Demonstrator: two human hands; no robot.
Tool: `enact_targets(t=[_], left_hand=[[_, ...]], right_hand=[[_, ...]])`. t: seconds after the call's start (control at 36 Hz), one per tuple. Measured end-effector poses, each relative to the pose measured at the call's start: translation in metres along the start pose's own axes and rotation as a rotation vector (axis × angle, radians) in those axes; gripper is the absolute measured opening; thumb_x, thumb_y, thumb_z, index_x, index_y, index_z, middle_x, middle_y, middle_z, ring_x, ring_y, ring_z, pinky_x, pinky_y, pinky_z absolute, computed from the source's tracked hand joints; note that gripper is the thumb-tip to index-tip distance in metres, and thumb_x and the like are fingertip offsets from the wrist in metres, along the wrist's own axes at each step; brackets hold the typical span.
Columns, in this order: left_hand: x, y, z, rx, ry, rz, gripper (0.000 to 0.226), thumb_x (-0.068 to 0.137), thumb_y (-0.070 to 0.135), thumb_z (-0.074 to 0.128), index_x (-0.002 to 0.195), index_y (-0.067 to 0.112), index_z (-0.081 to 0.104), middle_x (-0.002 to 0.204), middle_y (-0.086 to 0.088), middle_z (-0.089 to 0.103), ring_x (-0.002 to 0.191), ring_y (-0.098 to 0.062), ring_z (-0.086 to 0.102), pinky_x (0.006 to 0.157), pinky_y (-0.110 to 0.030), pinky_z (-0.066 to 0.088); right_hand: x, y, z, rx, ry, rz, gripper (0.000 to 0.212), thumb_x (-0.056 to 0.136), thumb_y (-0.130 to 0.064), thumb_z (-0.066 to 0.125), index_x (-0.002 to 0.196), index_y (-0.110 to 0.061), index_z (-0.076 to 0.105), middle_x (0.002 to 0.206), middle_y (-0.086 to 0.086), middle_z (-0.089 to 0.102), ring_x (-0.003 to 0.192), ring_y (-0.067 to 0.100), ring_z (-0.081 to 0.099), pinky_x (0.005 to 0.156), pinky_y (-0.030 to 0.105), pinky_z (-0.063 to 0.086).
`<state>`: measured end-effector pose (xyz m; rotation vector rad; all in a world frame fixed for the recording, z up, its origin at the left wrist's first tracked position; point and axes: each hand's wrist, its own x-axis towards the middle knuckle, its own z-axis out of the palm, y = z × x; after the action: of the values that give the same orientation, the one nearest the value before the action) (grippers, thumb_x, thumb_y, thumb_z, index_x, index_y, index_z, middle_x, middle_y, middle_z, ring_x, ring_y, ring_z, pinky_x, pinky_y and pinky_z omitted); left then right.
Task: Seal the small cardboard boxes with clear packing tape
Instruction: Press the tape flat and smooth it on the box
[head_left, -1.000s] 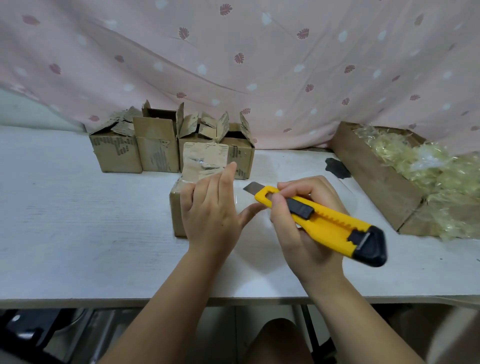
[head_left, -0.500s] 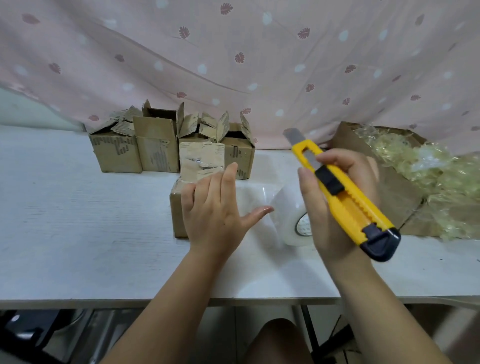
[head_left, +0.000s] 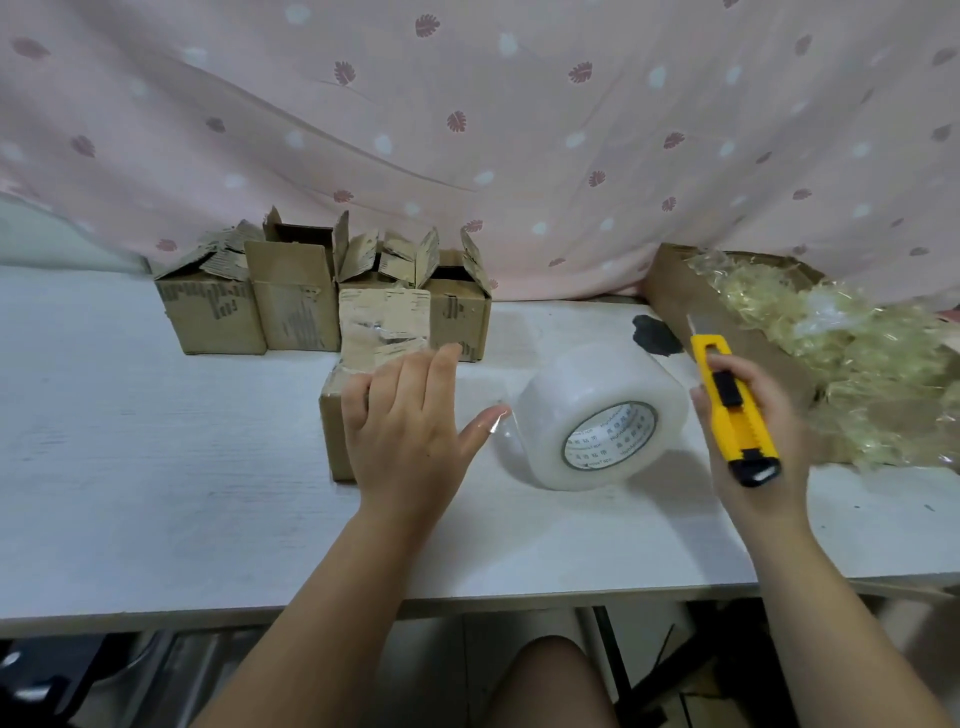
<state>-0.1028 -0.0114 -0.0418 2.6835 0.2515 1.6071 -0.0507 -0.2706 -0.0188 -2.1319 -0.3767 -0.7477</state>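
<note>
Carelessness could cut the open left hand (head_left: 410, 441) lying flat on the small brown cardboard box (head_left: 337, 441) mid-desk, since the right hand (head_left: 774, 441) grips a yellow plastic utility knife (head_left: 737, 431), blade extended.

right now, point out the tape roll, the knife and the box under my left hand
tape roll (head_left: 587, 389), head view, clear outer wrap
knife (head_left: 740, 436), head view, yellow body
box (head_left: 336, 436), head view, near wall

Top of box (head_left: 337, 436) hidden under left hand (head_left: 410, 441), tape roll (head_left: 592, 395) print too small to read, big carton (head_left: 680, 293) cut by right edge
</note>
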Motion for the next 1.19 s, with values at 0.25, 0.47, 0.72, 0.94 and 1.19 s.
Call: enact_targets(t=[0.25, 0.47, 0.72, 0.94, 1.19], left_hand=[[-0.001, 0.0, 0.0, -0.024, 0.034, 0.008, 0.063, 0.084, 0.066, 0.049, 0.114, 0.012, 0.06, 0.094, -0.003, 0.07, 0.088, -0.025, 0.065, 0.083, -0.037, 0.031], [-0.001, -0.001, 0.002, 0.0, 0.058, 0.034, 0.062, 0.085, 0.067, 0.048, 0.113, 0.015, 0.067, 0.086, 0.001, 0.071, 0.09, -0.024, 0.064, 0.084, -0.039, 0.031], [-0.001, -0.002, 0.002, 0.017, 0.079, 0.058, 0.06, 0.086, 0.068, 0.049, 0.107, 0.016, 0.071, 0.08, 0.001, 0.07, 0.087, -0.026, 0.066, 0.084, -0.041, 0.031], [0.003, 0.001, 0.0, 0.036, 0.081, 0.074, 0.061, 0.089, 0.068, 0.043, 0.104, 0.016, 0.071, 0.078, 0.002, 0.069, 0.084, -0.027, 0.066, 0.081, -0.042, 0.031], [0.008, 0.004, -0.006, 0.058, 0.015, 0.081, 0.059, 0.084, 0.067, 0.045, 0.098, 0.016, 0.071, 0.07, 0.003, 0.068, 0.083, -0.027, 0.066, 0.079, -0.047, 0.045]], right_hand=[[0.015, 0.031, 0.007, -0.026, -0.398, 0.19, 0.023, 0.084, 0.004, 0.062, 0.089, -0.017, 0.07, 0.089, -0.001, 0.067, 0.078, 0.002, 0.06, 0.069, 0.01, 0.043], [0.022, 0.054, 0.03, -0.094, -0.377, 0.361, 0.043, 0.087, 0.009, 0.042, 0.056, -0.019, 0.033, 0.059, -0.002, 0.044, 0.064, 0.022, 0.04, 0.054, 0.026, 0.029], [0.025, 0.056, 0.027, -0.186, -0.46, 0.201, 0.032, 0.087, 0.012, 0.046, 0.082, -0.015, 0.062, 0.098, 0.007, 0.062, 0.092, 0.024, 0.053, 0.077, 0.031, 0.041], [0.002, 0.024, 0.02, 0.185, 0.24, 0.417, 0.028, 0.093, -0.002, 0.045, 0.092, -0.025, 0.06, 0.113, 0.003, 0.06, 0.074, 0.006, 0.058, 0.065, 0.018, 0.042], [-0.066, -0.054, 0.049, 0.068, 0.144, -0.327, 0.037, 0.08, -0.027, 0.061, 0.113, -0.019, 0.048, 0.102, 0.008, 0.039, 0.084, 0.013, 0.043, 0.08, 0.012, 0.039]])
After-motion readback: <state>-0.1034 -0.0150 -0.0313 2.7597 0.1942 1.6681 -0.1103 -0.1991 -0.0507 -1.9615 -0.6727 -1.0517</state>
